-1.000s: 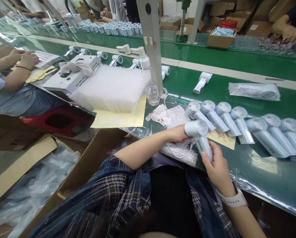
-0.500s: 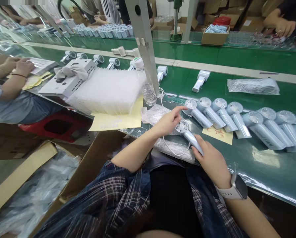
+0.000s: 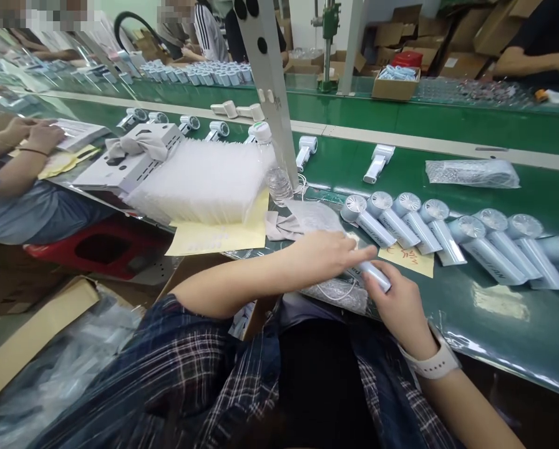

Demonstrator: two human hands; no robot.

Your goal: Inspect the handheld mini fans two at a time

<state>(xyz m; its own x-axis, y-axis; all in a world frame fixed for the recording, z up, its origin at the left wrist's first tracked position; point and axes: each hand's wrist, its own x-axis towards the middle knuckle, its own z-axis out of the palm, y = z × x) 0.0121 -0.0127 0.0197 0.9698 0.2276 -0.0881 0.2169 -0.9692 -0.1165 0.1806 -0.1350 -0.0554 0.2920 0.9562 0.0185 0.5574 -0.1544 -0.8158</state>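
My right hand point(image 3: 396, 302) is wrapped round the lower handle of a light-blue handheld fan point(image 3: 375, 277), which lies tilted low over the front edge of the bench. Across the fan's upper part reaches my left hand point(image 3: 329, 255), its index finger stretched out to the right over the handle. The fan's head is hidden beneath that hand, and so are its other fingers. A thin white cable point(image 3: 338, 296) loops below the fan, above a bubble-wrap bag point(image 3: 349, 298). To the right, several similar fans point(image 3: 415, 227) lie in a slanting row, the nearest few beside a yellow note point(image 3: 413, 257).
A plastic bottle point(image 3: 277, 174) stands by a metal post point(image 3: 277, 112). Left of it are a stack of white foam sheets point(image 3: 204, 178) and a white box point(image 3: 130, 162). More fans lie on the green belt point(image 3: 335, 165) with a bubble-wrapped item point(image 3: 471, 173). Another person's hands point(image 3: 36, 134) work at left.
My left hand has moved right and down, from pointing above the fan's head to lying across it. The right hand still grips the handle. The view has shifted slightly.
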